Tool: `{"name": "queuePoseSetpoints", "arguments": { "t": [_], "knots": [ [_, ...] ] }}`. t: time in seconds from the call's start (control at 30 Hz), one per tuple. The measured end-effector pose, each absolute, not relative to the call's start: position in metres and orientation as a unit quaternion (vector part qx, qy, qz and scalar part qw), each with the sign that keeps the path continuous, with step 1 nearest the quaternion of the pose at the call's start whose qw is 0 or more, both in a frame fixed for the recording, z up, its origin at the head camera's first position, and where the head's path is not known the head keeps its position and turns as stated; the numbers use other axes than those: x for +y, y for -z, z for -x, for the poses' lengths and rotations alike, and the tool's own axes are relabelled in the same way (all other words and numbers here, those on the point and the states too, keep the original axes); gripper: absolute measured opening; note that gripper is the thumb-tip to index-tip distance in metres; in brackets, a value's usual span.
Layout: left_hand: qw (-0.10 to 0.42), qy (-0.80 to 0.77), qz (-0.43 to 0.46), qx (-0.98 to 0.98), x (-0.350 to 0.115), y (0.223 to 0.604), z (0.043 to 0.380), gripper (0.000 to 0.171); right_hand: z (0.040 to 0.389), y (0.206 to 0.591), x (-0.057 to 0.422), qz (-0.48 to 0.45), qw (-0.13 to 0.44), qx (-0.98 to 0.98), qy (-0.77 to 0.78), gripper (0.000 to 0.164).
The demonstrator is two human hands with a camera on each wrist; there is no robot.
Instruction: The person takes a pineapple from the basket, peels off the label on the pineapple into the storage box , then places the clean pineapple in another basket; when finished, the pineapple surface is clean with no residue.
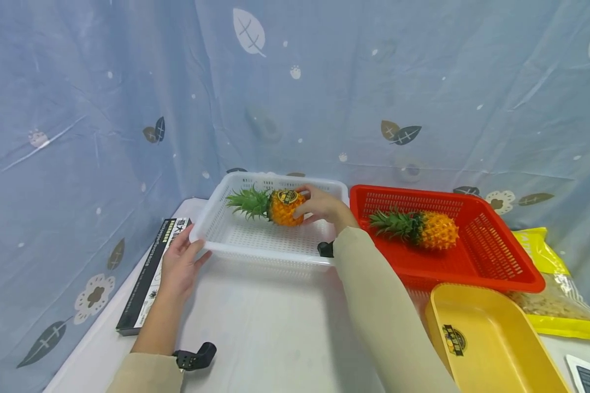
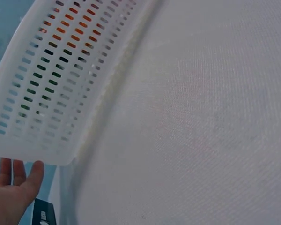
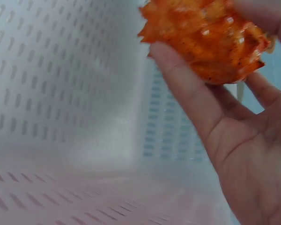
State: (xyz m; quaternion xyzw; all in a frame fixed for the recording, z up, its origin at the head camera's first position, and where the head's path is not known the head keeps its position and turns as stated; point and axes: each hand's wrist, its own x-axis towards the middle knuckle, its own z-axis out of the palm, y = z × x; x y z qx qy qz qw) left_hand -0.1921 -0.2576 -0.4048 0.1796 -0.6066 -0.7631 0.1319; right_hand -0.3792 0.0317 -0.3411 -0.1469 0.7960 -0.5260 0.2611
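Observation:
My right hand (image 1: 322, 206) grips the bottom end of a pineapple (image 1: 282, 210), with thumb and fingers on opposite sides of its orange body. The fruit lies sideways over the white perforated basket (image 1: 255, 251), its green leaves pointing left and a dark round label on its body. In the right wrist view, the spiky orange pineapple (image 3: 201, 40) sits between the thumb and fingers. At the basket's front left corner my left hand (image 1: 181, 262) touches the rim with extended fingers. The left wrist view shows that hand (image 2: 14, 190) close against the basket corner (image 2: 42, 152).
A red basket (image 1: 472, 273) on the right contains another pineapple (image 1: 415, 226). In front of it stands a yellow bin (image 1: 501, 338), beside a yellow-trimmed bag (image 1: 560, 289). A black-and-white box (image 1: 152, 278) lies on the left, near the patterned curtain (image 1: 93, 180).

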Motion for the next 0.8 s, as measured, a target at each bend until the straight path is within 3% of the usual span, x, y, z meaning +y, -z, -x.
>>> {"name": "queuePoseSetpoints", "arguments": {
  "t": [0.8],
  "knots": [
    [0.123, 0.756, -0.178, -0.617, -0.258, 0.405, 0.193, 0.061, 0.352, 0.297, 0.059, 0.199, 0.226, 0.802, 0.516, 0.078]
  ]
}}
